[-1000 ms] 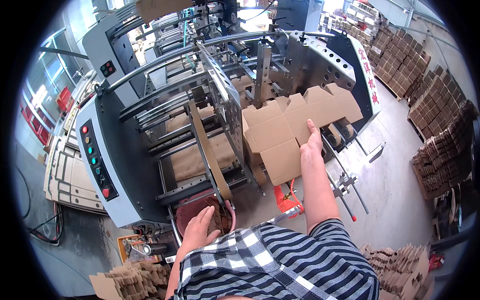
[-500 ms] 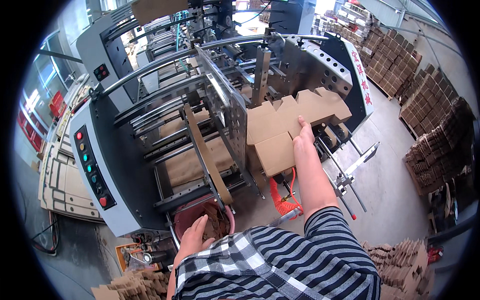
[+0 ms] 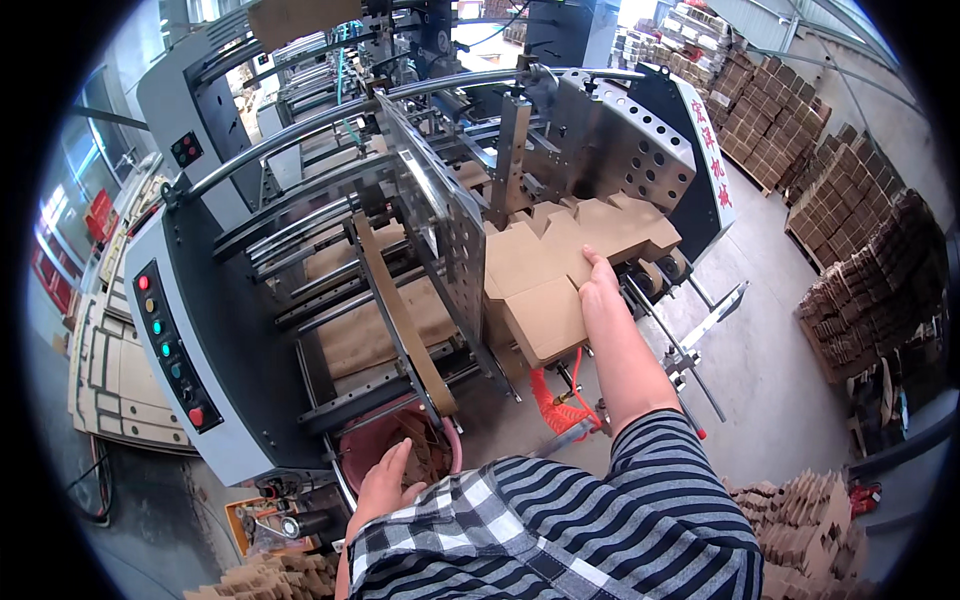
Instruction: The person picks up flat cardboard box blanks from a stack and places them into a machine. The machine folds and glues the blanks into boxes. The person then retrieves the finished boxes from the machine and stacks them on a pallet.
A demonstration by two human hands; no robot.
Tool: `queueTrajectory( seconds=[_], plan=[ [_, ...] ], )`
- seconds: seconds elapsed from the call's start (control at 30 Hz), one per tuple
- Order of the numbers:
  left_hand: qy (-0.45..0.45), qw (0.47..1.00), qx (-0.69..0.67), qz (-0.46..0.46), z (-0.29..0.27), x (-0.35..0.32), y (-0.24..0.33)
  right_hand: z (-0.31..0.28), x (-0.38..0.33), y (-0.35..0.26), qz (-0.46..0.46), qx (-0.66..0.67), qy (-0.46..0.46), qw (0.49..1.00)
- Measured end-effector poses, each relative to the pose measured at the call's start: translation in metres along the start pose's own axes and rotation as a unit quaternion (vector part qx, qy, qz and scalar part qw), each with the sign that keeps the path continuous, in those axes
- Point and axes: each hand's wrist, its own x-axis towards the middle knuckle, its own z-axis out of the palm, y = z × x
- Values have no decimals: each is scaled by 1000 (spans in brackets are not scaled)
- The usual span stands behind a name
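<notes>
My right hand (image 3: 599, 288) grips the near edge of a flat, die-cut brown cardboard blank (image 3: 545, 290). Its thumb lies on top, while the other fingers are hidden beneath. The blank has notches along its far side and rests at the machine's outlet, between an upright perforated metal plate (image 3: 470, 255) and rollers at the right. More cardboard edges show just behind it; how many pieces lie there I cannot tell. Low in front of my body, my left hand (image 3: 382, 484) is open with nothing in it, close to a pink bucket (image 3: 452, 452) of cardboard scraps.
Left of the outlet, a grey machine panel (image 3: 215, 445) carries coloured buttons, with a brown belt (image 3: 395, 310) beside it. A coiled red hose (image 3: 560, 410) hangs under the blank. Metal rods (image 3: 690, 365) jut out at right. Cardboard stacks (image 3: 775, 110) on pallets line the right side.
The blank and my right hand have come slightly toward me, and more cardboard edges show behind it. My left hand stays open near the bucket. The whole view has shifted a little.
</notes>
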Motion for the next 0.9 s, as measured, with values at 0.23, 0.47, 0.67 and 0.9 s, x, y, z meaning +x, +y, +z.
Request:
queueTrajectory(
  seconds=[0.23,0.47,0.67,0.9],
  plan=[
    [-15,1000,-13,-6,4,4,0,10,6,3,-8,-38,30,999],
    [-22,999,-17,-30,5,2,-4,1,4,-4,53,-77,-64,994],
    [-17,999,-17,-23,8,6,-6,-1,-3,-6,58,-82,-79,992],
    [-22,999,-20,-28,8,7,-5,-13,-36,-20,108,-89,-115,983]
  ],
)
